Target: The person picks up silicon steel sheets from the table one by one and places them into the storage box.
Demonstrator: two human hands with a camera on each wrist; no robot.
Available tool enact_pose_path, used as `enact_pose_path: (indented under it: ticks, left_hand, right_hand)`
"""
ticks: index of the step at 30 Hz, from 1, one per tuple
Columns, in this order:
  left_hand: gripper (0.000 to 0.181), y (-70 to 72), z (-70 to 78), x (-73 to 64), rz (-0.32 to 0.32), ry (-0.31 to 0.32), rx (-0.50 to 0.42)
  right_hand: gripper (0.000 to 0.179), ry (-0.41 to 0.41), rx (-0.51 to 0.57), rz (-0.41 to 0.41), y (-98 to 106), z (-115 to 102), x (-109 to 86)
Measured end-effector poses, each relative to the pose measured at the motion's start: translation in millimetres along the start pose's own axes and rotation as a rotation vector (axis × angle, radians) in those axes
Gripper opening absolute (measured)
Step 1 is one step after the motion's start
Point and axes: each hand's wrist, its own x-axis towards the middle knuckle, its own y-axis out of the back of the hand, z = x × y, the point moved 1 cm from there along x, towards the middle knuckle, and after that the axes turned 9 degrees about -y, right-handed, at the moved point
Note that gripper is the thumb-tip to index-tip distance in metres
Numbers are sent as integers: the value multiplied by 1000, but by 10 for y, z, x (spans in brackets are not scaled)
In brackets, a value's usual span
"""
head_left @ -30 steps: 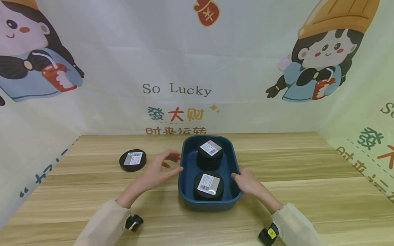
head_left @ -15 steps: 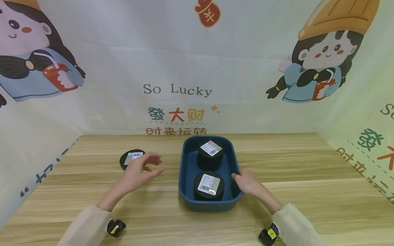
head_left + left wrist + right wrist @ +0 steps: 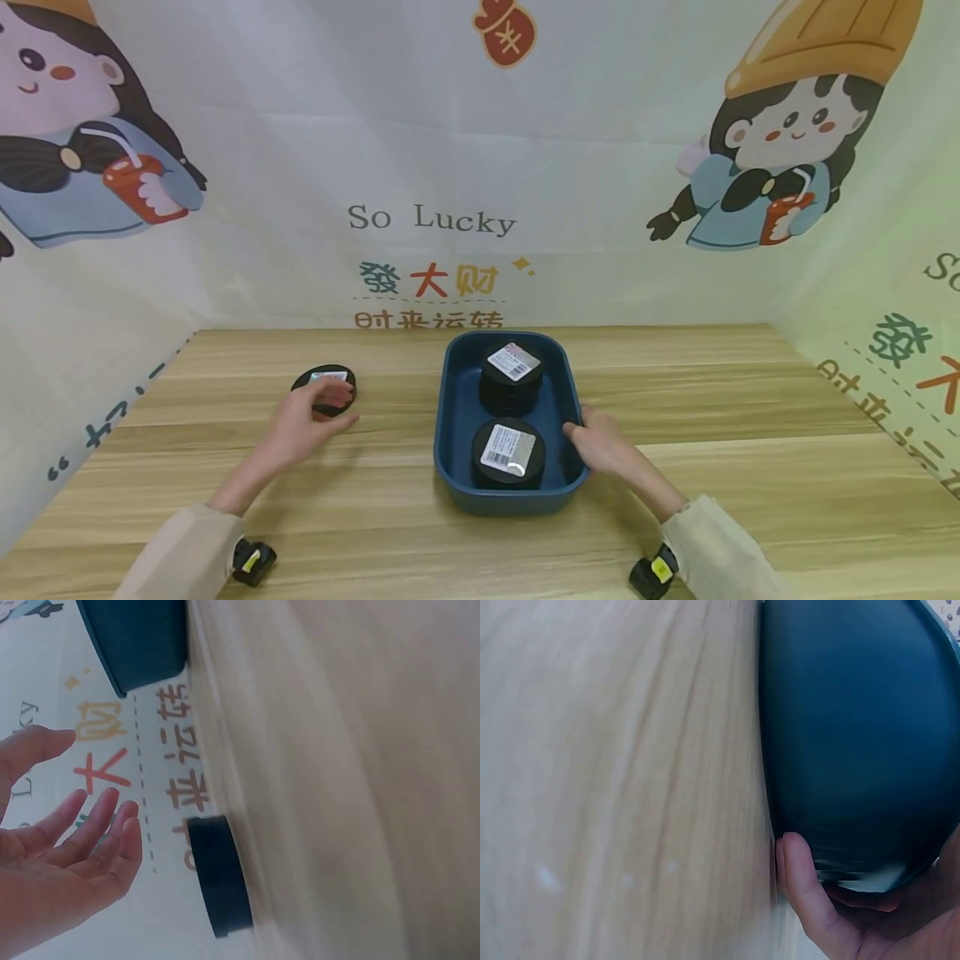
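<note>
A flat round black piece with a silver-and-white barcode label (image 3: pixel 328 377) lies on the table at the left, partly behind my left hand (image 3: pixel 300 425) in the head view. The left wrist view shows this black disc (image 3: pixel 220 877) side-on, with a gap between it and my spread, slightly bent fingers (image 3: pixel 90 832). My right hand (image 3: pixel 603 443) grips the right wall of a blue rectangular bin (image 3: pixel 510 502), thumb over the rim and fingers outside. Inside the bin, a taller stack of labelled black discs (image 3: pixel 510 387) stands at the back and another labelled disc (image 3: pixel 508 454) at the front.
The wooden table (image 3: pixel 750 392) meets a pale printed cloth (image 3: pixel 637 283) hung behind it and at both sides. A small black camera sits on each wrist, the left wrist camera (image 3: pixel 253 563) and the right wrist camera (image 3: pixel 652 575).
My left hand has left the bin's left side and moved left to the black disc on the table. The right hand and the bin have stayed in place.
</note>
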Motion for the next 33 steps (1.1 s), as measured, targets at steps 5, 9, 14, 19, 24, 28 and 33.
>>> enact_pose_path:
  ticks: [5,9,14,19,24,28,33]
  left_hand:
    - [33,51,-98,-19,14,27,28]
    - [36,99,-158,-21,18,70,62]
    - [44,154,-196,-15,-14,165,126]
    - [57,195,-246,30,-42,244,146]
    - [74,233,-284,85,-88,316,164]
    - [83,232,-312,108,-130,328,198]
    - [94,220,-352,139,-199,353,227]
  right_hand:
    - [23,6,-6,-2,5,-6,-2]
    - [22,8,-1,2,5,-2,-3]
    - [22,6,16,-3,-2,4,2]
    - [23,10,5,2,2,2,5]
    - [21,-8,9,5,3,-6,-3]
    - [19,-30,18,5,-2,-4,-9]
    - [19,-45,34,-8,-9,1,0]
